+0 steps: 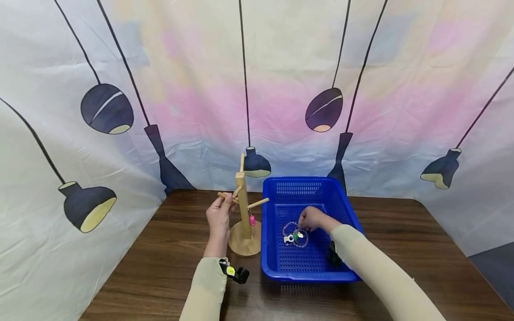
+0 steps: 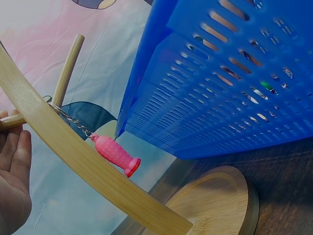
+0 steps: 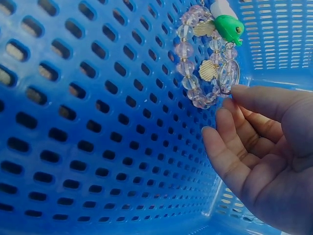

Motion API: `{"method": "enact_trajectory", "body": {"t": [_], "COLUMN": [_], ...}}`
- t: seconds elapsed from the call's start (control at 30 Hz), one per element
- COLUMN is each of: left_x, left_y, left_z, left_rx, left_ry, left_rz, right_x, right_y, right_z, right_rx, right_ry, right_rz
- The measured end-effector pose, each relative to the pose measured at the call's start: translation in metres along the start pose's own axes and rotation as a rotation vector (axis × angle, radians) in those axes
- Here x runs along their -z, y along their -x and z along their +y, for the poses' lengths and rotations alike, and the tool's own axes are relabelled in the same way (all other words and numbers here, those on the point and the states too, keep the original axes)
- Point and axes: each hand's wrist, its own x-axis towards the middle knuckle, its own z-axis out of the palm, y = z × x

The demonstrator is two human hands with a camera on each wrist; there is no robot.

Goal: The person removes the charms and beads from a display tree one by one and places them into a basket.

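Observation:
My left hand (image 1: pixel 218 219) pinches a side peg (image 1: pixel 222 195) of the wooden stand, whose upright post (image 1: pixel 243 203) rises from a round base. On another peg hangs a pink keychain (image 2: pixel 115 152), dangling by its metal chain and ring. Inside the blue plastic basket (image 1: pixel 311 277), my right hand (image 3: pixel 266 147) has thumb and fingertips together at a metal ring (image 3: pixel 237 73), from which a short chain leads to a green keychain (image 3: pixel 228 28). Clear and pink beads with gold shell charms form a bracelet (image 3: pixel 185 66) lying beside those fingertips.
The basket has tall perforated walls and stands right beside the stand's base (image 1: pixel 237 246). Both are on a dark wood table (image 1: pixel 160 249). Behind the table hangs a cloth (image 1: pixel 201 89) printed with lamps. A white trinket (image 1: pixel 287 240) lies in the basket.

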Motion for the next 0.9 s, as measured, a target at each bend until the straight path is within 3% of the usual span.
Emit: {"method": "enact_trajectory", "body": {"t": [0.27,0.9], "left_x": [-0.001,-0.001], "left_y": [0.000,0.001], "left_z": [0.000,0.001], "left_rx": [0.006,-0.015], "left_ry": [-0.009,-0.024], "left_rz": [-0.004,-0.016], "right_x": [0.011,0.052], "right_y": [0.005,0.042], "right_z": [-0.004,-0.044], "right_rx": [0.015,0.222], "right_ry": [-0.050,-0.219], "right_rz": [-0.008,0.072]}}
